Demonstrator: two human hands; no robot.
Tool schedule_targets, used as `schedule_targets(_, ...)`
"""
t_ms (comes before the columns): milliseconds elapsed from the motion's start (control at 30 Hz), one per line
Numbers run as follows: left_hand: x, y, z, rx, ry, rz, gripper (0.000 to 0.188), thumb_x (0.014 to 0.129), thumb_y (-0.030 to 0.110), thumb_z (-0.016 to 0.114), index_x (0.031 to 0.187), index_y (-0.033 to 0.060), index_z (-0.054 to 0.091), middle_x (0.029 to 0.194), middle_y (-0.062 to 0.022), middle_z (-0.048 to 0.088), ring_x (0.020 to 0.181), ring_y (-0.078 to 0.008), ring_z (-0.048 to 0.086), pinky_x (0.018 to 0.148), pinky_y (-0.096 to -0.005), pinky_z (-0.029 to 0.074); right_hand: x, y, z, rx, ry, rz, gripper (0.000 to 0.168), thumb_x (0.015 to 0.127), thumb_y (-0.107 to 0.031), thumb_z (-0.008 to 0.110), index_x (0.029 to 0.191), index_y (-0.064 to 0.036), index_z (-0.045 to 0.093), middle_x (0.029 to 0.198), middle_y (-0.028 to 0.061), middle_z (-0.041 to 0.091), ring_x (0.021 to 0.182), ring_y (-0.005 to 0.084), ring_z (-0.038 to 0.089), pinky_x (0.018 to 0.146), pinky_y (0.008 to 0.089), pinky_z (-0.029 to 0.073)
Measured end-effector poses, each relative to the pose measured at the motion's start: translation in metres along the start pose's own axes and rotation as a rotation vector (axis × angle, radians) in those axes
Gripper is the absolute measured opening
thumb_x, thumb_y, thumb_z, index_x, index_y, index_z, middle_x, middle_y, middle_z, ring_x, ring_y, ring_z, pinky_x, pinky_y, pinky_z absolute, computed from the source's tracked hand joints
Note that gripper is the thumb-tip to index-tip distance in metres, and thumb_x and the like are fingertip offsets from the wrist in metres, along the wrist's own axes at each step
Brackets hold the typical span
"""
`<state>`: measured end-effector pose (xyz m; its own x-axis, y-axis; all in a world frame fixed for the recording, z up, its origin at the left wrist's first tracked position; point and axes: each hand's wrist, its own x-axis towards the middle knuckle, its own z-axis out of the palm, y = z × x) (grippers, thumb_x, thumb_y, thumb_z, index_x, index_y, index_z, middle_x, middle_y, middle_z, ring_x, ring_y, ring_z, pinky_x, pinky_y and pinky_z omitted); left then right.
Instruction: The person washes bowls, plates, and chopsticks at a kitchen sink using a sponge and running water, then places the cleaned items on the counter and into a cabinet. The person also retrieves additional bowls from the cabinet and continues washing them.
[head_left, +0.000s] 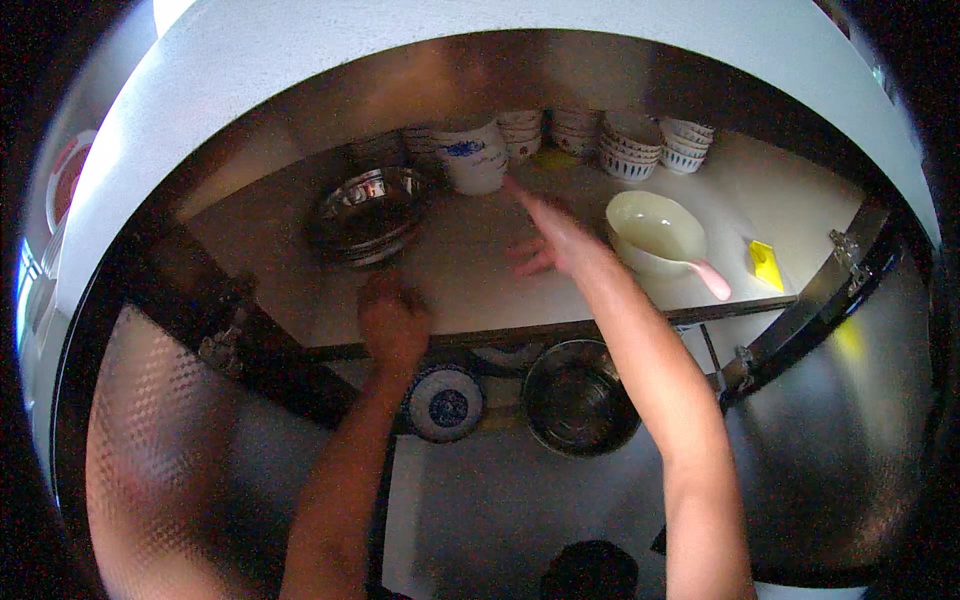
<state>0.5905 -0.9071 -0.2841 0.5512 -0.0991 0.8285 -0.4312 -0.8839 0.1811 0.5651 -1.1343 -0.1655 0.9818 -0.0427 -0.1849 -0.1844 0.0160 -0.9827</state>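
Observation:
Inside a cabinet, my right hand (559, 240) reaches over the upper shelf (480, 292) with its fingers apart and nothing in it. Its outstretched fingertip is near the base of a stack of white bowls with a blue pattern (472, 161); whether they touch is unclear. My left hand (394, 311) is in shadow above the shelf's front edge, with fingers that look curled. Just beyond it lies a stack of shiny metal dishes (375, 214). To the right of my right hand sits a cream-coloured pot (652, 225) with a pink handle (711, 280).
Patterned bowl stacks (630, 150) line the back. A yellow object (765, 264) lies at right. Below the shelf are a blue-and-white plate (448, 405) and a metal pot (581, 401). Cabinet doors (832, 435) stand open on both sides; a pale countertop (525, 15) runs overhead.

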Motion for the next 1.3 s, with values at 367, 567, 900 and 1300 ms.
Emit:
schedule_targets(367, -0.002, -0.003, 0.008, -0.116, -0.216, -0.182, 0.030, 0.071, 0.012, 0.056, 0.098, -0.0008, 0.059, 0.095, -0.0204, 0.059, 0.090, -0.0370, 0.054, 0.081, -0.0440, 0.044, 0.102, -0.045, 0.013, 0.174, 0.334, -0.302, 0.071, 0.080, -0.047, 0.056, 0.132, -0.007, 0.029, 0.135, 0.0142, 0.032, 0.089, 0.0307, 0.056, 0.065, 0.0453, 0.053)
schedule_targets(567, 0.000, -0.001, 0.002, -0.050, -0.161, -0.171, 0.031, 0.073, 0.014, 0.055, 0.101, 0.0003, 0.058, 0.101, -0.0200, 0.058, 0.094, -0.0357, 0.053, 0.083, -0.0440, 0.043, 0.118, -0.053, -0.103, -0.605, 0.977, -0.694, 0.068, 0.080, -0.045, 0.056, 0.131, -0.007, 0.030, 0.133, 0.0144, 0.033, 0.090, 0.0310, 0.056, 0.067, 0.0459, 0.053)
schedule_targets(900, 0.012, 0.017, -0.012, -0.102, -0.164, -0.141, 0.029, 0.072, 0.011, 0.058, 0.098, -0.0003, 0.056, 0.097, -0.0202, 0.057, 0.091, -0.0374, 0.052, 0.080, -0.0455, 0.043, 0.153, -0.021, -0.243, -0.899, 0.992, -0.191, 0.063, 0.081, -0.041, 0.056, 0.129, -0.007, 0.032, 0.130, 0.0147, 0.036, 0.093, 0.0314, 0.055, 0.070, 0.0467, 0.052)
schedule_targets(1300, 0.017, 0.023, -0.015, -0.040, -0.171, -0.121, 0.021, 0.074, 0.010, 0.055, 0.092, -0.0007, 0.056, 0.090, -0.0199, 0.057, 0.086, -0.0374, 0.053, 0.076, -0.0447, 0.044, 0.151, 0.019, -0.240, -0.482, 0.852, -0.170, 0.057, 0.082, -0.036, 0.055, 0.126, -0.006, 0.034, 0.127, 0.0152, 0.040, 0.096, 0.0319, 0.053, 0.074, 0.0478, 0.052)
